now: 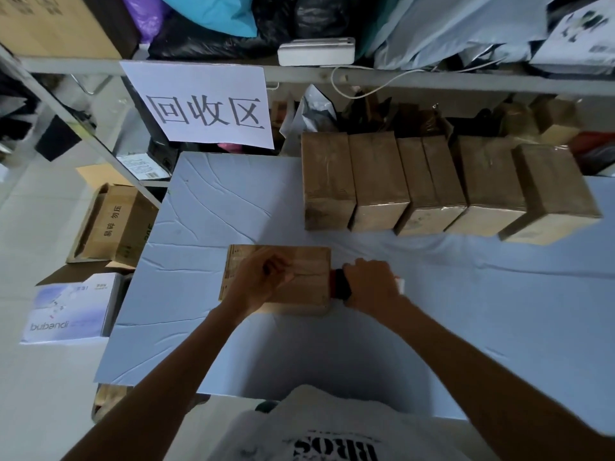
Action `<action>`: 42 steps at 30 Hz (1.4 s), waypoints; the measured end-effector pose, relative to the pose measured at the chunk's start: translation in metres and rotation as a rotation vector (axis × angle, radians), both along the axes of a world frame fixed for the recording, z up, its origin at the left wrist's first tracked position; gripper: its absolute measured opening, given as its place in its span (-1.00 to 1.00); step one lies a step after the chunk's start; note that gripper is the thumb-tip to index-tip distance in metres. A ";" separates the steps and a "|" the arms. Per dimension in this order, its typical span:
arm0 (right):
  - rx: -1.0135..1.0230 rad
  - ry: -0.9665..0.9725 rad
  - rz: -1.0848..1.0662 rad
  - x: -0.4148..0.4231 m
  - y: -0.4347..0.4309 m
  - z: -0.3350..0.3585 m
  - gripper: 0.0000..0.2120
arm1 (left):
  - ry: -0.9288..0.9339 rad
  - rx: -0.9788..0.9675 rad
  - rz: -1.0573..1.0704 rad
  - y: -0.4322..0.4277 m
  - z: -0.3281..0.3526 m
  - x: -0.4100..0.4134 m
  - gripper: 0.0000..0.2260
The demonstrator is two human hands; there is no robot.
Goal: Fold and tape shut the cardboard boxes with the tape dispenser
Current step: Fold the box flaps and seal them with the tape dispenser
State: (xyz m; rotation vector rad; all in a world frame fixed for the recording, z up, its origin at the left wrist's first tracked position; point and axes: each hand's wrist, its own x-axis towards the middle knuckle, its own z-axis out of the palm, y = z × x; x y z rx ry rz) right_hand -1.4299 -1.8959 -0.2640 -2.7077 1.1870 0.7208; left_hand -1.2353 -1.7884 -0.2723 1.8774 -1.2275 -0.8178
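Observation:
A brown cardboard box (pixel 309 281) lies closed on the table (pixel 199 227) in front of me. My left hand (pixel 259 281) rests on its top with the fingers curled, pressing down on the flaps. My right hand (pixel 372 284) grips the red and black tape dispenser (pixel 339 283) at the box's right edge. A strip of clear tape seems to run across the top between my hands. Most of the dispenser is hidden under my right hand.
Several taped brown boxes (pixel 432 188) stand in a row at the table's back right. A shelf with bags and a paper sign (pixel 206 104) rises behind. Open cartons (pixel 113 224) and a white box (pixel 70 307) sit on the floor at left.

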 end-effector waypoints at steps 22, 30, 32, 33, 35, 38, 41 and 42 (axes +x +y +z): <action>0.212 -0.806 -0.526 0.008 0.014 -0.022 -0.76 | -0.153 0.021 -0.005 -0.001 0.005 -0.002 -0.87; 0.337 -0.678 -0.690 0.035 0.006 -0.007 -0.59 | -0.241 -0.006 0.120 0.007 0.006 0.007 -0.79; 0.355 -0.655 -0.731 0.035 0.005 -0.005 -0.60 | -0.299 0.051 0.341 0.015 0.006 0.012 -0.65; 0.361 -0.655 -0.756 0.036 0.006 -0.004 -0.60 | -0.292 0.090 0.425 0.017 0.007 0.015 -0.57; 0.338 -0.668 -0.761 0.035 0.008 -0.003 -0.60 | -0.256 0.177 0.490 0.018 0.009 0.022 -0.48; 0.236 -0.690 -0.689 0.037 0.014 -0.003 -0.59 | -0.190 0.285 0.500 0.020 0.011 0.034 -0.51; 0.210 -0.715 -0.697 0.037 0.019 -0.004 -0.56 | -0.150 0.343 0.530 0.024 0.015 0.041 -0.57; 0.232 -0.735 -0.721 0.036 0.019 -0.004 -0.56 | -0.147 0.352 0.540 0.024 0.016 0.043 -0.60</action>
